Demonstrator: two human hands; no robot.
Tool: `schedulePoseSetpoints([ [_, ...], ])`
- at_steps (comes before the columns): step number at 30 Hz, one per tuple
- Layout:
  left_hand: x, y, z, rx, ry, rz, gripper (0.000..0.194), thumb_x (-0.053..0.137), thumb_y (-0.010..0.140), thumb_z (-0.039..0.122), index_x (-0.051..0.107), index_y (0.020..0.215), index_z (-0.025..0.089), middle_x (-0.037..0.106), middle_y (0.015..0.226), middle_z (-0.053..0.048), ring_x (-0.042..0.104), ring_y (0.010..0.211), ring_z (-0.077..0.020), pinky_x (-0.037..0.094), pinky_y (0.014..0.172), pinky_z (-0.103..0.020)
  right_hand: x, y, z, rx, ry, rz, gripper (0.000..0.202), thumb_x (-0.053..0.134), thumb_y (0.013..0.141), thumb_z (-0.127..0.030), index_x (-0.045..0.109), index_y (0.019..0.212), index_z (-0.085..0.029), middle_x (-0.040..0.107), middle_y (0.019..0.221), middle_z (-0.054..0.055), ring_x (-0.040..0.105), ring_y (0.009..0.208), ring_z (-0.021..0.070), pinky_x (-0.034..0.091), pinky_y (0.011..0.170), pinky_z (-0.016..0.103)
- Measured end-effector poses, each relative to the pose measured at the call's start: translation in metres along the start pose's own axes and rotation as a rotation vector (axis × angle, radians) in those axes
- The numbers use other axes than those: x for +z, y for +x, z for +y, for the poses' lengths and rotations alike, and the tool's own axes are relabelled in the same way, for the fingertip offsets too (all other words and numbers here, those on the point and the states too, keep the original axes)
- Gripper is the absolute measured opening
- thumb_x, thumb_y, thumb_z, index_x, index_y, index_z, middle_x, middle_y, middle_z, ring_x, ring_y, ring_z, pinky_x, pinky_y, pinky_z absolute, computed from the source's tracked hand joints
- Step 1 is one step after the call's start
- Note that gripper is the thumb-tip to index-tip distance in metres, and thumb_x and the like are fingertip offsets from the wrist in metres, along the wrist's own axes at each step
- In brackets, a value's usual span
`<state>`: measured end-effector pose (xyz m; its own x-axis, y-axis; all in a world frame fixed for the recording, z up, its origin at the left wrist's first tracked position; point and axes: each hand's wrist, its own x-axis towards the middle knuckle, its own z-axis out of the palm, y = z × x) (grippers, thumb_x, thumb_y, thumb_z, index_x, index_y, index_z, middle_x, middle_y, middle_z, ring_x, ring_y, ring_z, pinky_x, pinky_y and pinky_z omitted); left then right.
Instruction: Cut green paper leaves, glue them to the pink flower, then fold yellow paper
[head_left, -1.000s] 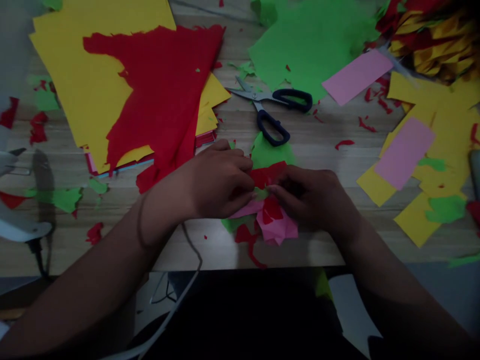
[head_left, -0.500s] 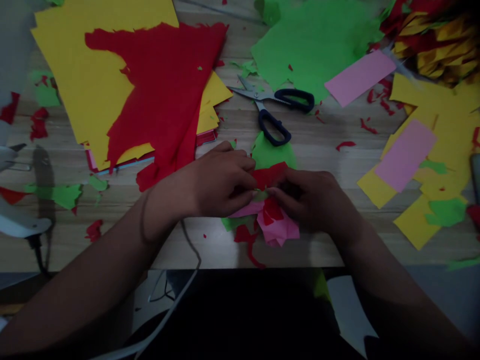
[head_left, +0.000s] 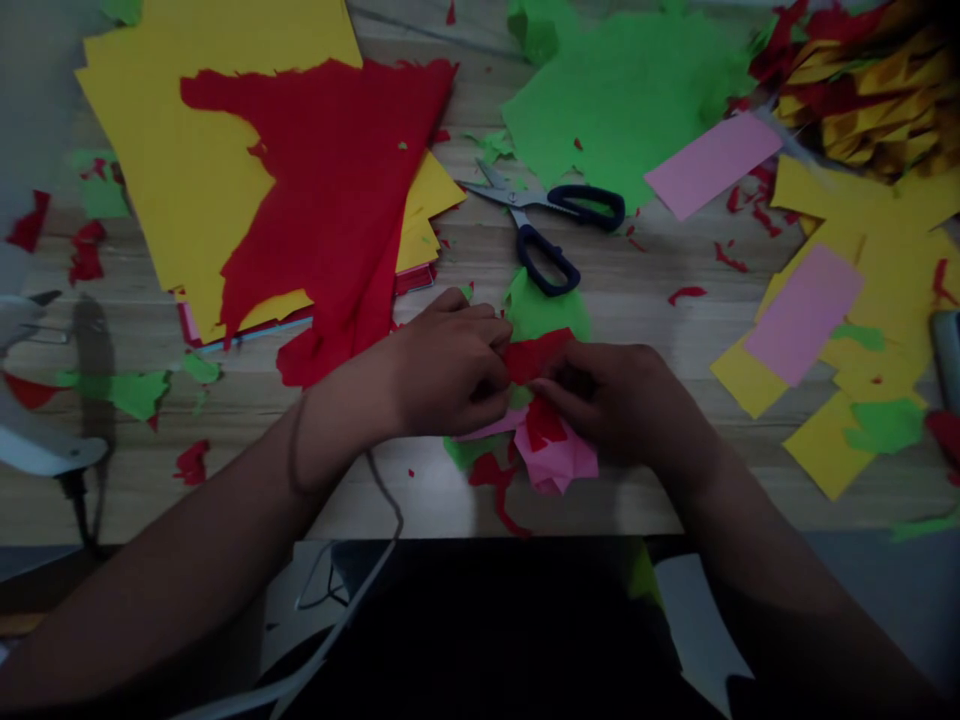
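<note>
A small piece of red paper (head_left: 538,353) is stretched between my two hands above the table. My left hand (head_left: 454,370) is closed at its left edge, fingers curled and the pinch partly hidden. On the other side my right hand (head_left: 611,395) pinches the red paper between thumb and fingers. Just below the fingers lies a folded pink paper shape (head_left: 556,462) with a red scrap (head_left: 545,425) on it. A green paper piece (head_left: 547,310) rests behind the hands. Scissors (head_left: 536,215) with dark blue handles lie spread beyond it.
Yellow sheets (head_left: 157,170) with a torn red sheet (head_left: 322,170) over them lie at left. A green sheet (head_left: 622,100) is at the back. Pink strips (head_left: 806,315) and yellow pieces (head_left: 829,450) lie right, near a yellow-and-red paper bundle (head_left: 877,90). A cable (head_left: 382,490) crosses the front edge.
The view has shifted slightly. Both hands stay in nearly the same place on the red paper; the small green bit seen between the fingertips is now less visible.
</note>
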<state>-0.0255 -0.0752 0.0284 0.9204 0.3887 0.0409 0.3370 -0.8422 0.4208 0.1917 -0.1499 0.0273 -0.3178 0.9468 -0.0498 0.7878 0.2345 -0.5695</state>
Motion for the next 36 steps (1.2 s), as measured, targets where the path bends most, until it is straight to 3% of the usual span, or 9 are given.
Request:
schedulePoseSetpoints([
  [8,0.001,0.001,0.004,-0.042,0.010,0.011,0.031,0.056,0.086,0.029,0.061,0.057,0.019,0.056,0.072,-0.004,0.053,0.077,-0.0202,0.034,0.081,-0.040,0.001,0.001,0.000,-0.023,-0.043,0.015,0.014,0.068,0.089,-0.031,0.066,0.081,-0.019,0.067,0.066,-0.001,0.056,0.055,0.0114,0.034,0.056,0.025],
  [13,-0.006,0.001,0.005,-0.090,-0.067,-0.014,0.010,0.057,0.085,0.028,0.061,0.080,0.021,0.062,0.077,-0.003,0.057,0.080,-0.0210,0.035,0.083,-0.038,0.000,0.001,-0.001,-0.012,-0.049,-0.011,0.013,0.068,0.089,-0.030,0.065,0.081,-0.020,0.066,0.066,-0.002,0.056,0.054,0.0111,0.034,0.055,0.024],
  [17,-0.002,0.004,0.007,-0.144,-0.065,0.017,0.018,0.054,0.091,0.037,0.060,0.093,0.020,0.064,0.079,-0.004,0.060,0.083,-0.0231,0.035,0.087,-0.040,-0.001,0.001,-0.001,-0.024,-0.052,-0.015,0.018,0.068,0.090,-0.034,0.064,0.079,-0.020,0.065,0.064,-0.003,0.055,0.053,0.0112,0.033,0.054,0.024],
  [23,0.005,0.007,0.011,-0.192,-0.043,0.038,0.027,0.057,0.091,0.046,0.058,0.093,0.019,0.065,0.083,-0.006,0.060,0.086,-0.0266,0.033,0.084,-0.041,-0.001,0.001,0.000,-0.021,-0.057,-0.037,0.015,0.068,0.089,-0.034,0.064,0.083,-0.021,0.065,0.066,-0.003,0.056,0.055,0.0120,0.034,0.056,0.024],
  [25,0.004,0.006,0.010,-0.201,-0.057,0.028,0.026,0.058,0.091,0.046,0.058,0.092,0.019,0.065,0.083,-0.005,0.060,0.086,-0.0259,0.032,0.083,-0.040,-0.002,0.000,-0.001,-0.024,-0.041,-0.042,0.011,0.066,0.089,-0.031,0.065,0.093,-0.021,0.065,0.067,-0.003,0.056,0.055,0.0119,0.034,0.056,0.024],
  [29,0.002,0.005,0.009,-0.216,-0.090,0.021,0.028,0.058,0.091,0.048,0.057,0.090,0.020,0.064,0.079,-0.003,0.060,0.083,-0.0237,0.032,0.082,-0.038,-0.003,0.000,-0.002,-0.020,0.011,-0.021,0.023,0.059,0.089,-0.022,0.062,0.111,-0.020,0.066,0.068,-0.004,0.057,0.055,0.0116,0.037,0.058,0.023],
  [36,0.003,0.008,0.011,-0.216,-0.045,0.095,0.027,0.060,0.090,0.046,0.058,0.085,0.020,0.065,0.077,-0.002,0.060,0.080,-0.0227,0.034,0.081,-0.039,-0.003,-0.002,-0.002,-0.069,0.028,0.043,0.016,0.057,0.090,-0.023,0.063,0.105,-0.021,0.066,0.067,-0.003,0.057,0.053,0.0113,0.039,0.056,0.023],
])
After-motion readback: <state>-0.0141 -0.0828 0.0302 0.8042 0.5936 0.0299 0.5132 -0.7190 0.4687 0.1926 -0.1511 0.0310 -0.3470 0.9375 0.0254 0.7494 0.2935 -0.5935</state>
